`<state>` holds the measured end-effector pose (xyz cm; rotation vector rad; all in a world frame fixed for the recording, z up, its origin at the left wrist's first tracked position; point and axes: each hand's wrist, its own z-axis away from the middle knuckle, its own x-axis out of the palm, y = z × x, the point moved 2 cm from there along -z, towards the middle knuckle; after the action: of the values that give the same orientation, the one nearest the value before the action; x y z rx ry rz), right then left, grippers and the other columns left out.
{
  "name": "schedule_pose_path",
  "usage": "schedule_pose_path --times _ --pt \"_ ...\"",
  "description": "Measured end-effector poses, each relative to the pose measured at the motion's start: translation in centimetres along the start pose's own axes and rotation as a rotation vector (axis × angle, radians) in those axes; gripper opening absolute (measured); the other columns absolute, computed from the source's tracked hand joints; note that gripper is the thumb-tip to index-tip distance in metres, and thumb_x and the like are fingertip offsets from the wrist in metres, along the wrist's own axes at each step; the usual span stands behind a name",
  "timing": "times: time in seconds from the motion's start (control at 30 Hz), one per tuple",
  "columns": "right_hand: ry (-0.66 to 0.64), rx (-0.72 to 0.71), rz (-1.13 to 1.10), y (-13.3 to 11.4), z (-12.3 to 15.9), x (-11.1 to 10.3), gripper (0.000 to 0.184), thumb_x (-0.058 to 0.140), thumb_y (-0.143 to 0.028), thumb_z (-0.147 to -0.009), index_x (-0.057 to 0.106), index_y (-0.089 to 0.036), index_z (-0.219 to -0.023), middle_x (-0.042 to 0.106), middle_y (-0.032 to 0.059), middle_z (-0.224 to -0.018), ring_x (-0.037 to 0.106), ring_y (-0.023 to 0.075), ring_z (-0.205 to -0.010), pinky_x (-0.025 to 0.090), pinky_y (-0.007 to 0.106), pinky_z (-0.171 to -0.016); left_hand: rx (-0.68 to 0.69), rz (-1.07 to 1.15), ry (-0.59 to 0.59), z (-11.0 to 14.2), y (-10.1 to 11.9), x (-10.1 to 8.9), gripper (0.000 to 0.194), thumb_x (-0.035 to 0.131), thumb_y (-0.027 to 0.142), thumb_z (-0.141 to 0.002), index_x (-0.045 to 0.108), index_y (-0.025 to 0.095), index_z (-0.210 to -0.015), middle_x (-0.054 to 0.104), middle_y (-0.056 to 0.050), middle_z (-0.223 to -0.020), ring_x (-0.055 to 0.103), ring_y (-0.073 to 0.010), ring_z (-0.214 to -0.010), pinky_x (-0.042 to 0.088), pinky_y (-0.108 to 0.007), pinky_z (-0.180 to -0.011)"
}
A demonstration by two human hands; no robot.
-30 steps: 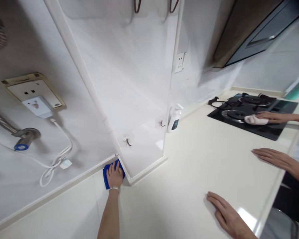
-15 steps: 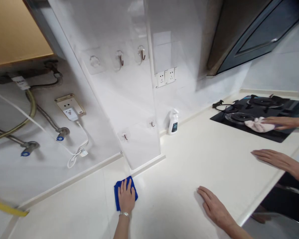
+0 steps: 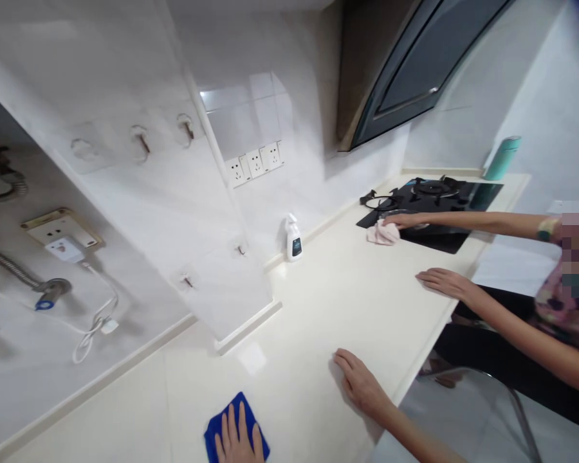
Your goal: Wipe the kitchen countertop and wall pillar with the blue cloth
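My left hand (image 3: 240,439) lies flat on a folded blue cloth (image 3: 215,429) at the bottom of the view, its fingers spread and pressing down rather than wrapped round it. Part of that hand is cut off by the lower edge. To the right, my right hand (image 3: 361,388) rests on the white countertop (image 3: 313,321) with fingers stretched out and nothing in them. Farther back, against the wall, stands a white spray bottle (image 3: 293,241) with a dark label.
At the right a co-worker's hand (image 3: 405,220) presses a pale pink cloth (image 3: 383,233) at the edge of a black gas hob (image 3: 444,238); their other hand (image 3: 444,281) lies on the counter. A turquoise flask (image 3: 503,159) stands behind. A hooked wall column (image 3: 212,270) juts out at left.
The view has swung right. My left hand and the blue cloth have moved back toward me, away from the column's foot. The co-worker's pink cloth has moved left to the hob's edge.
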<state>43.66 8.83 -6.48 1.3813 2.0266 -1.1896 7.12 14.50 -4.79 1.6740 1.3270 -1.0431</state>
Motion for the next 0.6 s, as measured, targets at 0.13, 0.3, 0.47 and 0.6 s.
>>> schedule_pose_path --times 0.13,0.3,0.47,0.6 --pt "-0.02 0.026 -0.025 0.4 0.4 0.0 0.056 0.042 -0.006 -0.077 0.054 -0.02 -0.13 0.057 0.0116 -0.135 0.054 0.0248 -0.126 0.05 0.045 -0.107 0.014 0.014 -0.046 -0.9 -0.1 -1.0 0.058 0.034 0.038 -0.092 0.031 0.03 -0.15 0.048 -0.009 -0.153 0.043 -0.0302 -0.142 0.037 -0.06 -0.115" --pt "-0.038 0.003 -0.002 1.6 1.6 1.0 0.051 0.043 -0.01 -0.081 0.053 -0.019 -0.131 0.056 0.0118 -0.136 0.054 0.0253 -0.126 0.051 0.044 -0.105 -0.023 0.039 -0.132 -3.9 -2.5 -2.0 0.054 0.032 0.037 -0.094 0.04 0.027 -0.146 0.048 -0.006 -0.153 0.039 -0.0269 -0.144 0.034 -0.055 -0.119" --pt "-0.051 -0.033 0.037 3.0 2.6 2.1 0.047 0.045 -0.018 -0.086 0.052 -0.02 -0.132 0.055 0.0122 -0.138 0.054 0.0269 -0.126 0.052 0.044 -0.103 -0.113 0.037 -0.091 -8.3 -5.0 -1.1 0.053 0.03 0.036 -0.095 0.039 0.027 -0.146 0.05 -0.007 -0.152 0.039 -0.0283 -0.144 0.034 -0.057 -0.118" --pt "-0.07 -0.028 0.045 3.5 3.2 2.3 0.047 0.047 -0.025 -0.088 0.052 -0.022 -0.134 0.054 0.0105 -0.139 0.055 0.0293 -0.125 0.052 0.046 -0.102 -0.165 0.06 -0.054 -12.4 -5.9 0.3 0.053 0.031 0.036 -0.094 0.042 0.025 -0.145 0.05 -0.009 -0.152 0.04 -0.0299 -0.143 0.033 -0.059 -0.118"
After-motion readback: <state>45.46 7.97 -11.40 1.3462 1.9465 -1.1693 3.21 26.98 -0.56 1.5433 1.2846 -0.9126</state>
